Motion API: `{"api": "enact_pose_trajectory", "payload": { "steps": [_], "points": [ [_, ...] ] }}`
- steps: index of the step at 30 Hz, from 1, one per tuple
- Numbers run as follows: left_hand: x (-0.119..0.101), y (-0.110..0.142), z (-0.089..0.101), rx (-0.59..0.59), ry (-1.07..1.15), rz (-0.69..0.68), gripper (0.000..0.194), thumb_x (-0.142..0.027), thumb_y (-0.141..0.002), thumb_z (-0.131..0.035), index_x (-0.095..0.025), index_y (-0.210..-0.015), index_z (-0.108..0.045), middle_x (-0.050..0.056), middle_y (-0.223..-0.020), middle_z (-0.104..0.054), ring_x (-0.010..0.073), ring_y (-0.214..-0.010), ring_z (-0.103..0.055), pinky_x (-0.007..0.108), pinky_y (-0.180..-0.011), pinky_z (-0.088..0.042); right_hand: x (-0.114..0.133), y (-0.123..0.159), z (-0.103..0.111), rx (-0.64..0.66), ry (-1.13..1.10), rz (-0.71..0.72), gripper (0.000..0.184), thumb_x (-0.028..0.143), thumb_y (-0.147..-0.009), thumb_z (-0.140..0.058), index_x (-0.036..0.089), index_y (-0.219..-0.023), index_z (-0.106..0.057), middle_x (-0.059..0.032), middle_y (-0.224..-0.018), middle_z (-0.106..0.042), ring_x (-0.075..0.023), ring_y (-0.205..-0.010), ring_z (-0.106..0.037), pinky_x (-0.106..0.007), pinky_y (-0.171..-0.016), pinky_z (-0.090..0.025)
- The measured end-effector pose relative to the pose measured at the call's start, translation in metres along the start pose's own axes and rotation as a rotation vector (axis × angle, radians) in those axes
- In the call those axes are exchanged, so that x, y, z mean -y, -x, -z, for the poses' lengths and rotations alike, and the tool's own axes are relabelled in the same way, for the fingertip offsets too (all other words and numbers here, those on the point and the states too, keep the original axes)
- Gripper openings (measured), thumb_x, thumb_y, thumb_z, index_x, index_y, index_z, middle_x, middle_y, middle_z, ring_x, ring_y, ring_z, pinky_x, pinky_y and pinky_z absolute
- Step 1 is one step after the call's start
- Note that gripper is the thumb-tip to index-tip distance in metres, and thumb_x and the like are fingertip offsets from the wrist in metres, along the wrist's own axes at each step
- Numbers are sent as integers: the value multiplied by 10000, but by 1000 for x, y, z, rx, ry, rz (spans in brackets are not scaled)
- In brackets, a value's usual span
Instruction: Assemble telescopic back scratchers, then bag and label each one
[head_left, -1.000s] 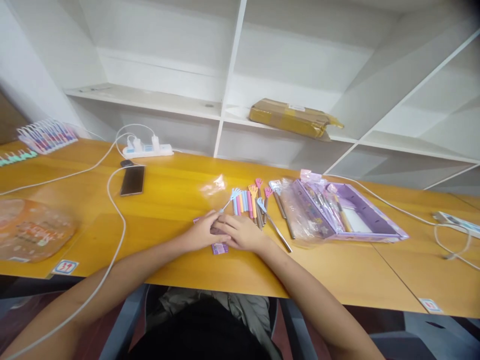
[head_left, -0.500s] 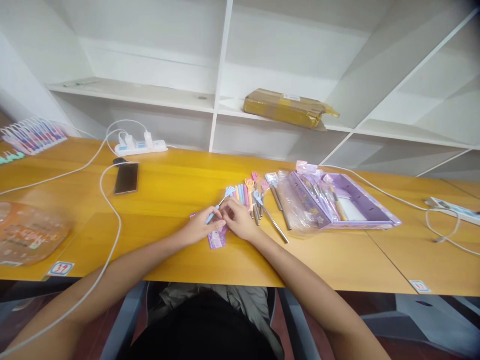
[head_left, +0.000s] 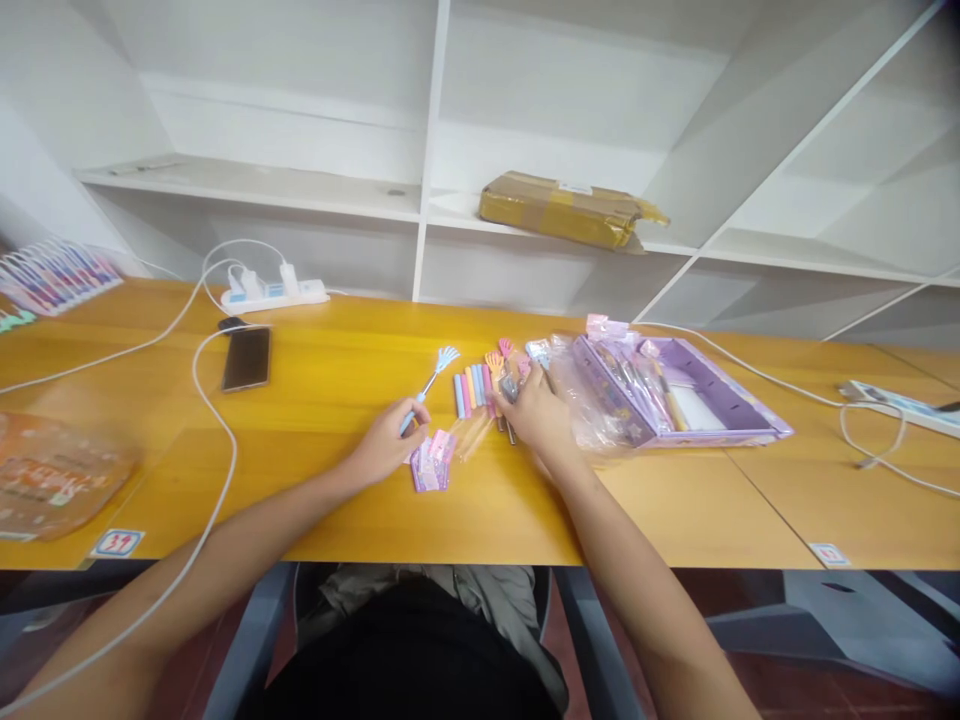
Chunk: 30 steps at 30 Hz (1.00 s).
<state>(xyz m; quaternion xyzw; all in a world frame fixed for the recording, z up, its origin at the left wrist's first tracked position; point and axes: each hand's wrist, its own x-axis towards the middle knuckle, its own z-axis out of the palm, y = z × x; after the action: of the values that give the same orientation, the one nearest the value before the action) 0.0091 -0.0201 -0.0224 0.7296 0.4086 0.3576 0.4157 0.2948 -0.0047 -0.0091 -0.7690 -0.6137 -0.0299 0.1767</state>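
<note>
My left hand [head_left: 382, 447] is closed round the handle of a blue hand-shaped back scratcher [head_left: 437, 369], whose head points up and away over the orange table [head_left: 337, 370]. Just right of that hand lies a small stack of purple and pink cards [head_left: 430, 467]. My right hand [head_left: 537, 415] rests on the row of pastel back scratchers [head_left: 474, 388] and metal rods, its fingers curled over them; whether it grips one is hidden. A crinkled clear wrapper lies between the two hands.
A purple gift box [head_left: 675, 400] in clear plastic lies to the right. A phone [head_left: 247, 357] on a white cable and a power strip [head_left: 272, 293] sit at the left. A brown parcel [head_left: 564, 209] lies on the white shelf. An orange packet [head_left: 52, 470] lies far left.
My hands have parted. The left one has lifted the blue scratcher off to the left; the right one has moved right onto the row of scratchers. The cards now lie uncovered.
</note>
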Motion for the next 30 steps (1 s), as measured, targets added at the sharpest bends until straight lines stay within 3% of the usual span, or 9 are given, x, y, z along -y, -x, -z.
{"api": "enact_pose_trajectory", "payload": {
  "steps": [4,7,13,17,21,24,27,30],
  "points": [
    [-2,1,-2,11,-44,-36,45,-254,-927,-603,-220,-953,-590,-24,-869,-591,147,-742,-507,279,-708,-406,-4,-4,-6,30,-108,-56,954,579,-931,-711,74,-1612,-273,-271,-1291,-717,-409,-1124,-733,-451,-916,-549],
    [-3,2,-1,21,-51,-33,49,-261,-938,-603,-220,-963,-594,-19,-882,-599,152,-757,-521,283,-721,-415,-7,-8,-6,-27,-266,-30,790,450,-951,-682,103,-1578,-350,-220,-1191,-746,-373,-1057,-733,-441,-888,-552],
    [-5,1,3,-4,5,-50,226,-419,-999,-603,-222,-1082,-678,41,-1050,-647,213,-972,-626,333,-882,-482,1,-5,-2,-91,-985,250,428,415,-971,-615,226,-1344,-523,-59,-1002,-680,-208,-769,-638,-363,-748,-556],
    [-8,3,0,103,30,-71,382,-548,-994,-606,-244,-1175,-751,62,-1074,-661,251,-1054,-642,368,-964,-485,26,14,-2,-37,-1272,274,315,432,-937,-710,276,-1146,-535,-18,-945,-623,-158,-658,-543,-313,-606,-492],
    [-9,8,-11,214,-11,-72,356,-542,-890,-756,-253,-1094,-797,51,-1040,-671,265,-1053,-634,375,-995,-481,48,33,-10,75,-1366,293,385,458,-919,-762,291,-1113,-475,27,-835,-579,-137,-611,-517,-286,-576,-447],
    [-8,10,-16,185,-20,-58,240,-470,-885,-766,-242,-942,-817,58,-1036,-668,272,-1067,-639,391,-1021,-484,52,36,-16,6,-1408,285,360,541,-971,-687,289,-1039,-439,20,-872,-579,-137,-639,-547,-286,-592,-467],
    [-7,9,-15,108,12,-27,237,-449,-917,-722,-230,-925,-811,64,-1018,-675,271,-1049,-652,395,-992,-502,47,32,-20,-19,-1428,188,400,603,-1067,-473,263,-865,-417,27,-734,-519,-127,-527,-486,-281,-493,-386],
    [-8,7,-12,92,27,-24,252,-459,-929,-709,-223,-921,-798,59,-975,-677,273,-1055,-654,396,-987,-506,42,30,-22,234,-1433,192,453,659,-1022,-533,250,-834,-488,45,-630,-494,-128,-463,-467,-274,-438,-328]
  ]
}}
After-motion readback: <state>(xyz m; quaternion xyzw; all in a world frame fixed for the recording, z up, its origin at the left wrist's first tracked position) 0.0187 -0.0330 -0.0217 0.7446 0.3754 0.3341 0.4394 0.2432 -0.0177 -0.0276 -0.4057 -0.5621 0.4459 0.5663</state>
